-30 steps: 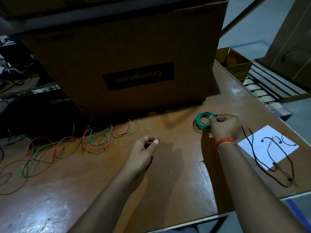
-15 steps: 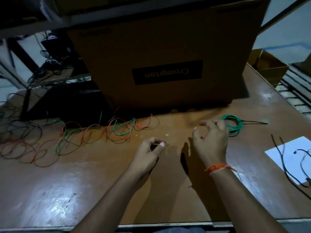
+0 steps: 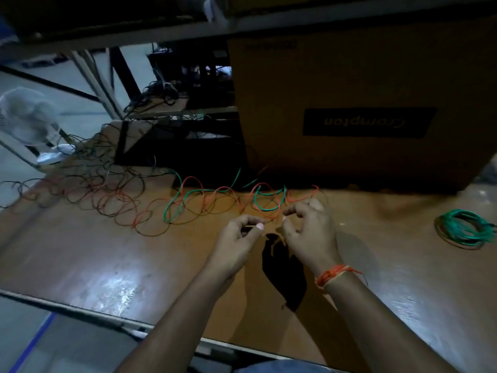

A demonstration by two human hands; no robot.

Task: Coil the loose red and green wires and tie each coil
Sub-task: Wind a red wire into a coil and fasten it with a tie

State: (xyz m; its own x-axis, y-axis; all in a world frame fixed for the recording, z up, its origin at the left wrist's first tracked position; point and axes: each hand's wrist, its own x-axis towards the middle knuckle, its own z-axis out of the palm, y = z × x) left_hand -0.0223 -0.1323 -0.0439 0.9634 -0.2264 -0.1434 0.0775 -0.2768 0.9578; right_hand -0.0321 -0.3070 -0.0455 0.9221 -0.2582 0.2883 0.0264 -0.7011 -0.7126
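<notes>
Loose red and green wires point(image 3: 204, 197) lie in tangled loops on the brown table point(image 3: 107, 251), just beyond both hands. My left hand point(image 3: 239, 238) hovers over the table with thumb and fingertips pinched together; I can make out nothing between them. Close to its right, my right hand point(image 3: 309, 230) has its fingers curled and apart and holds nothing, its fingertips next to the nearest red loops. A coiled green wire point(image 3: 462, 228) rests on the table far to the right, apart from both hands.
A large cardboard box point(image 3: 349, 76) stands at the back of the table, right behind the wires. Thin dark wires point(image 3: 88, 181) sprawl over the table's left end. The front edge point(image 3: 80, 310) runs below my forearms. A white fan point(image 3: 27, 114) stands on the floor at left.
My right hand let go of the green coil and moved left to beside my left hand. The view swung left, so the coil now sits far right.
</notes>
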